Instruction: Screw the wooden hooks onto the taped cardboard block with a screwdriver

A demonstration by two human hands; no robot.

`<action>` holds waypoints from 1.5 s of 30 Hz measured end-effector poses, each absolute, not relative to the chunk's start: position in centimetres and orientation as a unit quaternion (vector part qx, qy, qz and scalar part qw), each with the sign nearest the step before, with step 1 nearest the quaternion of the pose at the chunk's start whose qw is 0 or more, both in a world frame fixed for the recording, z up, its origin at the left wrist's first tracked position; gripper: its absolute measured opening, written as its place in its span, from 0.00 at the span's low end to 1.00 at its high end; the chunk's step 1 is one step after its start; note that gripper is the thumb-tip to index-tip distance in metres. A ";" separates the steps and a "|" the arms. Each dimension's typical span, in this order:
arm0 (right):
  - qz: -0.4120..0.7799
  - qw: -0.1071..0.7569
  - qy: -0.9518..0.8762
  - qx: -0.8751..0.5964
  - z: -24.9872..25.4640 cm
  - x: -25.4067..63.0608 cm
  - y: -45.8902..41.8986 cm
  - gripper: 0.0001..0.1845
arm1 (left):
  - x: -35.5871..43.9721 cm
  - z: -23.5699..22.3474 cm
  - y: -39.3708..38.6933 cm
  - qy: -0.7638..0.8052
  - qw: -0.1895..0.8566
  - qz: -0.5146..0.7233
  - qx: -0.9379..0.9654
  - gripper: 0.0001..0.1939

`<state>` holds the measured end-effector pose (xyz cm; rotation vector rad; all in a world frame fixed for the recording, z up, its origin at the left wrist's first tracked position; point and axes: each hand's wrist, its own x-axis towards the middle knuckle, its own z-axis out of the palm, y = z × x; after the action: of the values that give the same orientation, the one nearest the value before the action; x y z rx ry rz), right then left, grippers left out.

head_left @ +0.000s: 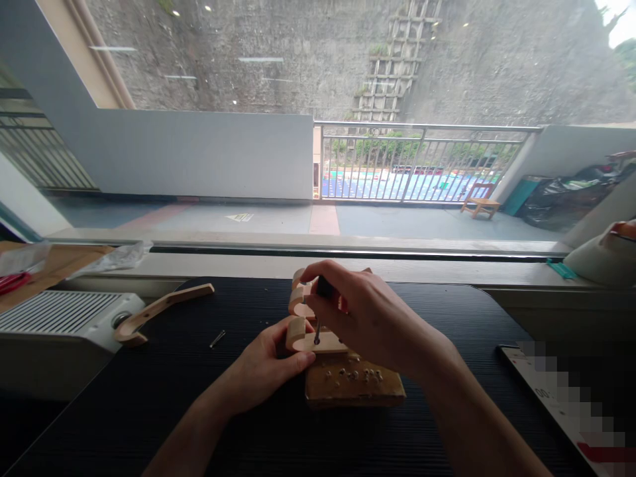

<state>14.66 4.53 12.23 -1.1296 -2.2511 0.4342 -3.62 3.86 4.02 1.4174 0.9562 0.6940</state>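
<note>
My right hand (368, 308) is closed around the black handle of a screwdriver (318, 330). The metal shaft points down into a hole in a pale wooden hook piece (325, 342). With fingers and thumb, my left hand (271, 354) grips the curved end of that piece. It lies over a brown wooden block (355, 397) whose top shows several small holes and crumbs. Behind it are more pale curved wooden pieces (299, 301), partly covered by my right hand. Left of my hands, what look like small screws (217, 339) lie on the black table.
Another wooden hook (169, 305) lies at the table's left edge, beside a white slatted appliance (64, 318). A flat pale object (541, 391), partly pixelated, is at the right edge of the black table (462, 318). A window with a sill (238, 265) stands behind.
</note>
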 end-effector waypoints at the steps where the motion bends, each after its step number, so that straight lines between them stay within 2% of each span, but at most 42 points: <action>1: 0.162 0.286 -0.846 -0.420 12.2 14.6 4.5 0.12 | -3.6 4.0 3.8 0.413 0.603 0.299 0.613 0.15; 5: 0.142 0.298 -0.826 -0.457 11.7 14.3 5.2 0.10 | -3.6 4.0 3.7 0.416 0.604 0.303 0.608 0.17; 9: 0.124 0.303 -0.804 -0.496 11.6 14.3 5.5 0.12 | -3.5 4.1 3.6 0.427 0.599 0.307 0.604 0.16; 17: 0.175 0.294 -0.841 -0.419 12.7 14.7 4.4 0.13 | -3.4 4.3 3.7 0.411 0.606 0.302 0.611 0.18; 21: 0.140 0.303 -0.825 -0.456 12.1 14.6 5.2 0.10 | -3.4 4.2 3.7 0.421 0.601 0.303 0.608 0.18; 25: 0.116 0.314 -0.808 -0.484 11.8 14.6 5.5 0.11 | -3.4 4.1 3.7 0.426 0.599 0.302 0.607 0.18; 32: 0.181 0.283 -0.857 -0.392 12.6 14.8 4.3 0.13 | -3.6 3.7 3.7 0.443 0.585 0.302 0.609 0.15; 36: 0.161 0.294 -0.842 -0.423 12.1 14.8 4.9 0.09 | -3.5 3.7 3.7 0.429 0.596 0.303 0.607 0.16; 41: 0.138 0.321 -0.813 -0.466 11.6 14.7 5.7 0.11 | -3.4 3.9 3.7 0.432 0.594 0.304 0.607 0.18; 45: 0.174 0.307 -0.828 -0.435 12.0 14.7 5.1 0.14 | -3.4 4.1 3.7 0.428 0.597 0.296 0.610 0.18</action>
<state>14.66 5.07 12.04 -1.1492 -2.1913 0.4612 -3.39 3.67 4.08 1.4159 0.9926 0.6876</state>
